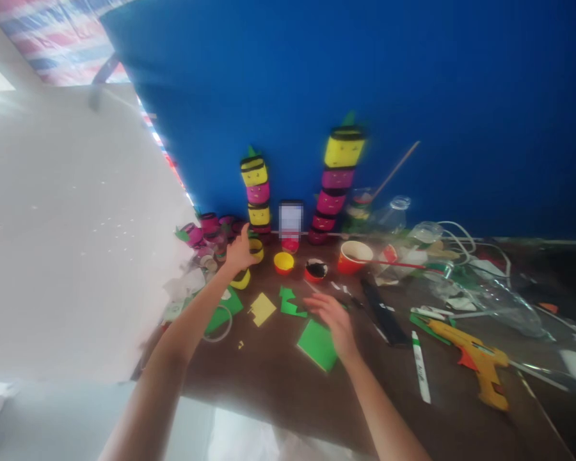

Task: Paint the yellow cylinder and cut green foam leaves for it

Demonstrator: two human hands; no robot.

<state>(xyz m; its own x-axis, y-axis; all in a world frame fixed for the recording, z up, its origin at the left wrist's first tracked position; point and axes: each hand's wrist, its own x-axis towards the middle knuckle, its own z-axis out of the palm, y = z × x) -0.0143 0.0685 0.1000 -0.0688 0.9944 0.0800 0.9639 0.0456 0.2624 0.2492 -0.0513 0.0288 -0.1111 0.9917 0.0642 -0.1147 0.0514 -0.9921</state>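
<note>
My left hand (241, 251) is at the back left of the table, fingers spread beside a small yellow cup (256, 248) with a dark inside; I cannot tell whether they touch it. Just below that hand lies a yellow curved piece (241, 280). My right hand (335, 320) hovers, slightly blurred, with its fingers apart and nothing in them. Under and beside it are a green paper square (317, 346) and a cut green scrap (290, 303). A yellow cup (283, 262) and a cup of black paint (315, 269) stand between the hands.
Two stacks of yellow and magenta cups with faces, a shorter stack (258, 192) and a taller stack (333, 182), stand against the blue board (413, 83). At right lie a yellow glue gun (480, 358), a marker (421, 368) and clear plastic bottles (509, 301). A paper cup (354, 257) stands behind.
</note>
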